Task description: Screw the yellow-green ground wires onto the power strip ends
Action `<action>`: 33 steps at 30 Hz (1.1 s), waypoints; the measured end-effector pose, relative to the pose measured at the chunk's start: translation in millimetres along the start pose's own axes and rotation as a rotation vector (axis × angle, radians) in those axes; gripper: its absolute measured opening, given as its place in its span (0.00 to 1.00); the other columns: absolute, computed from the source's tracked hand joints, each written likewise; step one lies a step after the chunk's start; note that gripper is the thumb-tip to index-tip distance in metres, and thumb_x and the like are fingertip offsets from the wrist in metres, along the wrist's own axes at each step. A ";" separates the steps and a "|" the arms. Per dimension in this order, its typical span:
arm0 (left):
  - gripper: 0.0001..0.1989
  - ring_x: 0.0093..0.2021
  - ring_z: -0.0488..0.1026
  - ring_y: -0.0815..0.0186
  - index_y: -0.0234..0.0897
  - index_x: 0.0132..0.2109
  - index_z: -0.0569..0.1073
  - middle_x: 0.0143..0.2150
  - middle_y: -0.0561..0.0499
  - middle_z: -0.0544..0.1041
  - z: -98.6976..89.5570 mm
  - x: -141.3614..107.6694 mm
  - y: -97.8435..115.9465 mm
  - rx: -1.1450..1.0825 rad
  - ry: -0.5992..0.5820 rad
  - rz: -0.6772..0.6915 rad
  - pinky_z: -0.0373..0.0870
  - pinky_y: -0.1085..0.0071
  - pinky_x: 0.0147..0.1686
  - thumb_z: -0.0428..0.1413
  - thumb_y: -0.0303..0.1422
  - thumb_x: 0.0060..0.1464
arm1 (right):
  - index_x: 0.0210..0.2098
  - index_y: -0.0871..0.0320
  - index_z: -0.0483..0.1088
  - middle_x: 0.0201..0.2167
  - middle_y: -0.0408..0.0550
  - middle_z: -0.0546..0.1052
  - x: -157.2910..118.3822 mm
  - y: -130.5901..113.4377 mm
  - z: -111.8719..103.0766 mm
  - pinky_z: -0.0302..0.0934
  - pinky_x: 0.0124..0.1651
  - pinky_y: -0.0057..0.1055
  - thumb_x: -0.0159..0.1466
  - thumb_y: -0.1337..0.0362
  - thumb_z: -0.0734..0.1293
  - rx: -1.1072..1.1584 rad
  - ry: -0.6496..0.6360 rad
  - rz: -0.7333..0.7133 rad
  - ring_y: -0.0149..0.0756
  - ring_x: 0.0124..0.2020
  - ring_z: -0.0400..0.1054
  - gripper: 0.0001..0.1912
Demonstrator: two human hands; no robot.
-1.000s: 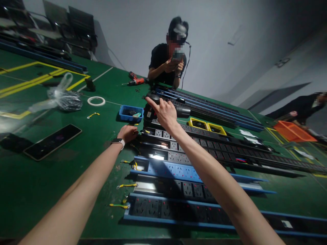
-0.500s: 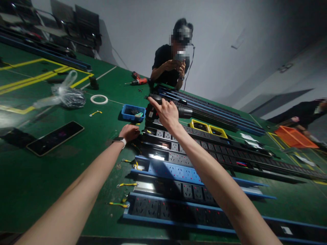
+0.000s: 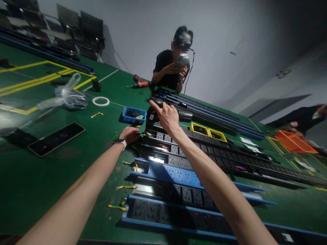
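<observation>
My right hand (image 3: 168, 117) is wrapped over a black power tool (image 3: 185, 116), whose exact kind is partly hidden by the hand; its thick barrel points right. To the left, my left hand (image 3: 129, 135), with a watch on the wrist, is curled closed at the left ends of the black power strips (image 3: 167, 137). What its fingers hold, if anything, is hidden. Nearer me lie a blue power strip (image 3: 176, 174) and further strips in blue channels (image 3: 150, 211). Yellow-green ground wires with ring lugs (image 3: 127, 187) stick out from their left ends.
Beyond my left hand stands a blue bin (image 3: 134, 115) of small parts. Yellow bins (image 3: 217, 134) sit behind the strips. A phone (image 3: 56, 139), tape roll (image 3: 100, 101), plastic bag (image 3: 71, 97) and red drill (image 3: 139, 82) lie leftward. A person (image 3: 168, 69) is across the table.
The whole view has shifted slightly, with things sitting a little lower in the picture. Both hands stay in nearly the same place, the right one still on the black power tool.
</observation>
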State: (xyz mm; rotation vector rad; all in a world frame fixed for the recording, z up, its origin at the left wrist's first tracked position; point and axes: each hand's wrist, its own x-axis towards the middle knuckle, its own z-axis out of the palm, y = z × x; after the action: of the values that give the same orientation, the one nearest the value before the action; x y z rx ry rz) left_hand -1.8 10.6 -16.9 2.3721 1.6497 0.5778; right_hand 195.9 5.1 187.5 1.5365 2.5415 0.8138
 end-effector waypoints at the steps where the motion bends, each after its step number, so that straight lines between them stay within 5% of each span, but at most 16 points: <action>1: 0.12 0.31 0.73 0.63 0.37 0.28 0.75 0.30 0.44 0.79 0.3 0.0 0.0 0.001 0.001 -0.002 0.55 0.69 0.32 0.51 0.33 0.57 | 0.76 0.41 0.33 0.53 0.56 0.72 0.0 -0.1 -0.1 0.57 0.54 0.37 0.68 0.75 0.52 -0.004 -0.002 0.001 0.37 0.47 0.68 0.43; 33: 0.11 0.37 0.77 0.61 0.38 0.32 0.74 0.34 0.45 0.81 0.6 1.4 5.7 0.028 -0.034 0.010 0.57 0.69 0.36 0.50 0.31 0.60 | 0.75 0.35 0.38 0.49 0.51 0.70 0.7 0.8 -3.8 0.59 0.54 0.34 0.73 0.69 0.52 0.014 -0.027 -0.019 0.35 0.47 0.68 0.36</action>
State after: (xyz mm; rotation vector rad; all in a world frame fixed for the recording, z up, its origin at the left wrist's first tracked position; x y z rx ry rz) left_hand 3.8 9.8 -15.1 2.3972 1.6429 0.5164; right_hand 195.0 4.4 191.2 1.5140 2.5446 0.7696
